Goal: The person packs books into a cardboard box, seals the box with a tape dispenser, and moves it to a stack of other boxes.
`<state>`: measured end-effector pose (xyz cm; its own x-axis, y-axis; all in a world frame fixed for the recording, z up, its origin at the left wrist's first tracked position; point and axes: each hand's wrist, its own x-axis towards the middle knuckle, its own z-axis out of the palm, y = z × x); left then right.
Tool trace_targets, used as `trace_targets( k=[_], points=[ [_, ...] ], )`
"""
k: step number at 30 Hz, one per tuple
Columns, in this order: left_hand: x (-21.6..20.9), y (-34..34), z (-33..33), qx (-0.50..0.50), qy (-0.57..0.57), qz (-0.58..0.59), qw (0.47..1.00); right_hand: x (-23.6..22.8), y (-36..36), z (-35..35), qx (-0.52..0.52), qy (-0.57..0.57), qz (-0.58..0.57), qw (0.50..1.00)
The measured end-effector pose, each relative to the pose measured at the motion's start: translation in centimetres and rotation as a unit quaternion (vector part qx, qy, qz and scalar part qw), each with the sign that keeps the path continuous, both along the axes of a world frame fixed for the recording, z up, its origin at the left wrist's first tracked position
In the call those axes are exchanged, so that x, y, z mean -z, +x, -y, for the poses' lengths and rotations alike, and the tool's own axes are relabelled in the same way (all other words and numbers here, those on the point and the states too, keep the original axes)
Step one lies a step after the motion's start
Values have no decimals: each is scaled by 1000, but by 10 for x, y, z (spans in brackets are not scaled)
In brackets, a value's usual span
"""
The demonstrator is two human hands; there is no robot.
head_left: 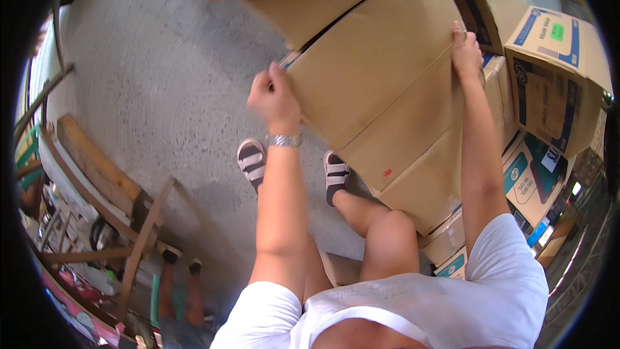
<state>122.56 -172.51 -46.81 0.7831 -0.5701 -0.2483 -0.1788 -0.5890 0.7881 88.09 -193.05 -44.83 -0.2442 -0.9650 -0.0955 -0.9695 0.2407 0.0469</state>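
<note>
A large flattened cardboard box (381, 64), plain brown with crease lines and a small red mark, slants in front of me from upper right towards my knee. My left hand (274, 100), with a metal-banded watch at the wrist, is curled closed at its left edge, slightly blurred. At the opposite edge, my right hand (466, 58) grips the cardboard with the thumb lying over its upper face. The fingertips under the edges are hidden on both sides.
More cardboard cartons crowd the far side; a printed carton (549, 77) sits on stacked boxes at right. On the left are a wooden beam (97, 161), a wooden frame (145, 239) and clutter. Another person's legs (181, 291) show at lower left. Grey concrete floor (161, 71) lies between.
</note>
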Motion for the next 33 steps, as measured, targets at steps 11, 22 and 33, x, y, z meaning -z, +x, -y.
trace_targets(
  k=[11, 22, 33],
  points=[
    [-59, 11, -9, 142, 84, -5, 986, -20, 7, -53, -40, 53, 42, 997],
    [-257, 86, -538, 165, 386, -79, 904, -188, 42, -426, -369, 673, 197, 610],
    [-297, -86, -650, 319, 335, -78, 883, -319, -227, -284, -15, 53, 390, 919]
  ],
)
